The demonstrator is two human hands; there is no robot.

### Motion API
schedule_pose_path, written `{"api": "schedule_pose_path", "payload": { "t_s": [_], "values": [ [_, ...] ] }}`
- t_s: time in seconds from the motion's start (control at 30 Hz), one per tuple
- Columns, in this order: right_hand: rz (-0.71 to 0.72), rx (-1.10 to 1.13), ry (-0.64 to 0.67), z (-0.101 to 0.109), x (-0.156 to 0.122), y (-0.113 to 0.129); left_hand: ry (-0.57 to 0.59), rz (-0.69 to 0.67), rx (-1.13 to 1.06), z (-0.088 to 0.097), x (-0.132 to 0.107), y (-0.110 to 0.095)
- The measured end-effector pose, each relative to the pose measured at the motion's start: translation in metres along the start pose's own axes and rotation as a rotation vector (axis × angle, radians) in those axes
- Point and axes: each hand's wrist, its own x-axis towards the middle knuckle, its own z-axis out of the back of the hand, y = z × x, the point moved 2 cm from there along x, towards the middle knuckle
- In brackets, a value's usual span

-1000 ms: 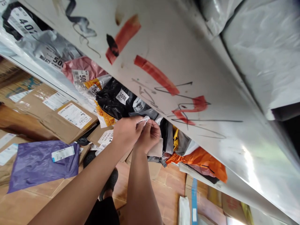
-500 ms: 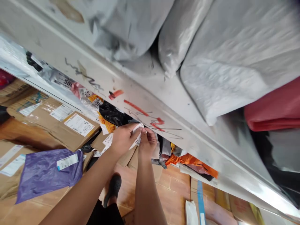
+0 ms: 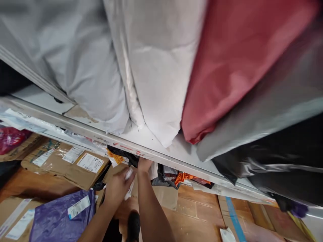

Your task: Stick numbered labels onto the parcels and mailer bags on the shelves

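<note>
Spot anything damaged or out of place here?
Yes: a brownish patch on the white shelf, beside the grey bag. Stain or worn coating, I can't tell, but it stands out against the white surface.

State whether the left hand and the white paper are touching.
Touching. The head view shows the left hand closed on the white paper, which pokes out beyond its grip.

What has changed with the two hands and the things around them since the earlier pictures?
The hands, together at the white label strip before, have parted. The left hand has drawn away from the shelf with the strip; the right hand reaches under the shelf's edge, its fingers hidden. The view shows more bags above. The purple bag and the cardboard box stayed put.
</note>
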Motion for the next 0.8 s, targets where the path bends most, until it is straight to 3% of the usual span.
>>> {"api": "schedule_pose_path", "payload": {
  "t_s": [0.07, 0.17, 0.27, 0.33, 0.43, 0.53, 0.67, 0.8],
  "values": [
    [-0.013, 0.001, -0.011, -0.002, -0.001, 0.013, -0.012, -0.040, -0.146, -0.005, -0.034, 0.024],
    [-0.038, 0.035, -0.024, 0.000, -0.015, 0.035, -0.013, 0.017, -0.301, -0.013, -0.076, 0.060],
    [-0.063, 0.121, 0.008, 0.013, -0.052, 0.053, -0.073, 0.030, -0.450, -0.007, -0.096, 0.077],
    [-0.099, 0.218, 0.091, 0.026, -0.088, 0.062, -0.057, 0.055, -0.529, 0.006, -0.096, 0.075],
    [-0.206, 0.389, 0.199, 0.046, -0.142, 0.066, 0.036, -0.068, -0.572, 0.029, -0.083, 0.049],
    [-0.325, 0.561, 0.116, 0.063, -0.171, 0.063, 0.113, -0.273, -0.372, 0.044, -0.068, 0.009],
    [-0.458, 0.775, -0.003, 0.076, -0.171, 0.060, 0.167, -0.311, -0.101, 0.040, -0.053, -0.036],
    [-0.544, 0.948, -0.078, 0.078, -0.162, 0.054, 0.234, -0.267, 0.046, 0.023, -0.027, -0.069]
  ]
}}
